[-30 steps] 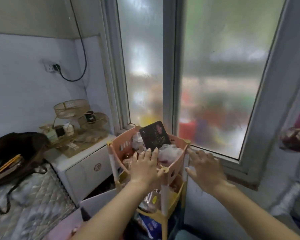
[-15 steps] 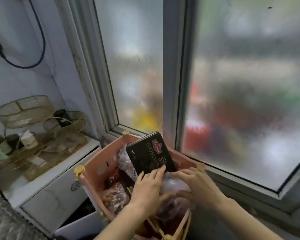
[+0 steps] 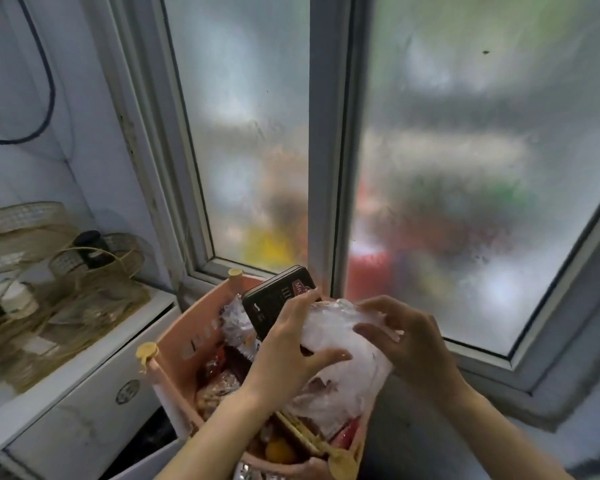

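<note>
Gripped a clear plastic bag (image 3: 336,327) with left hand (image 3: 288,351) and right hand (image 3: 413,337), fingers of both curled round it. Held it over the pink basket (image 3: 184,344), just beside a black box (image 3: 274,303) standing tilted inside.

Two hands, my left hand (image 3: 284,344) and right hand (image 3: 407,344); one clear bag (image 3: 340,341), one black box (image 3: 274,303), one pink basket (image 3: 194,337), three yellow caps (image 3: 147,351).

Home bedroom corner: frosted window (image 3: 465,168), white nightstand (image 3: 84,410), snack basket (image 3: 187,341).
</note>
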Tool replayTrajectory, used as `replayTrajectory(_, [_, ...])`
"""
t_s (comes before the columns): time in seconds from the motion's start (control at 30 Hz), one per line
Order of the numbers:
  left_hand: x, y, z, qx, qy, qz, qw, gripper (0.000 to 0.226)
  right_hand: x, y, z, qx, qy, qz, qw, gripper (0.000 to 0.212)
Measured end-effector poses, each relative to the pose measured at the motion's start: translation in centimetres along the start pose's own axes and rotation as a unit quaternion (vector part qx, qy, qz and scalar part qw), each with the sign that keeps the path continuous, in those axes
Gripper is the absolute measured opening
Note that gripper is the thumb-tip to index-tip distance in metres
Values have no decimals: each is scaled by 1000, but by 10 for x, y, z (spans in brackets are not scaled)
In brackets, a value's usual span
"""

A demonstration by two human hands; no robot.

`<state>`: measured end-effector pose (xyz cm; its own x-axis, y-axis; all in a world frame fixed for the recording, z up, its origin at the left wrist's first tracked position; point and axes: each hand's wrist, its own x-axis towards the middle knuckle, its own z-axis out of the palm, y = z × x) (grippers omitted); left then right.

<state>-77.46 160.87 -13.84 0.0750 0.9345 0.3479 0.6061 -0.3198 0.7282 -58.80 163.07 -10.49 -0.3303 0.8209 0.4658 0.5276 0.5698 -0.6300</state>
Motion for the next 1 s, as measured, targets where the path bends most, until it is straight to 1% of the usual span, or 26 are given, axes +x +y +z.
replayTrajectory(0.1, [-15, 37, -5, -48, 10, 40, 998, 84, -34, -36, -27, 10, 68, 35, 997, 21])
replayTrajectory(0.2, [-50, 78, -1, -74, -13, 99, 992, 83, -90, -68, -54, 2, 133, 76, 988, 22])
replayTrajectory(0.27, [-75, 103, 9, -114, -27, 116, 986, 89, -131, -81, -68, 7, 173, 103, 979, 21])
replayTrajectory(0.33, [-100, 127, 23, -142, -51, 130, 980, 90, -174, -92, -81, 15, 206, 137, 969, 21])
replayTrajectory(0.47, [-148, 182, 55, -147, -101, 194, 965, 67, -262, -108, -119, 24, 302, 183, 935, 28])
replayTrajectory(0.57, [-184, 230, 83, -174, -155, 231, 945, 63, -329, -126, -153, 12, 349, 208, 913, 20])
replayTrajectory(0.6, [-196, 249, 93, -183, -174, 245, 936, 61, -351, -132, -164, 11, 359, 216, 908, 15])
replayTrajectory(0.7, [-232, 305, 125, -221, -242, 292, 899, 38, -414, -154, -198, 1, 373, 239, 896, 5])
replayTrajectory(0.73, [-244, 322, 137, -229, -280, 289, 886, 33, -434, -162, -210, -6, 376, 246, 893, 6])
replayTrajectory(0.8, [-269, 354, 162, -245, -351, 282, 858, 24, -474, -177, -232, -34, 391, 261, 882, 13])
replayTrajectory(0.83, [-282, 369, 175, -252, -375, 287, 845, 18, -496, -182, -243, -45, 410, 271, 870, 13])
replayTrajectory(0.9, [-312, 402, 202, -249, -380, 306, 837, 9, -542, -192, -263, -68, 460, 290, 836, 16])
replayTrajectory(1.0, [-367, 455, 240, -285, -396, 298, 820, 7, -615, -210, -294, -77, 527, 319, 784, 34])
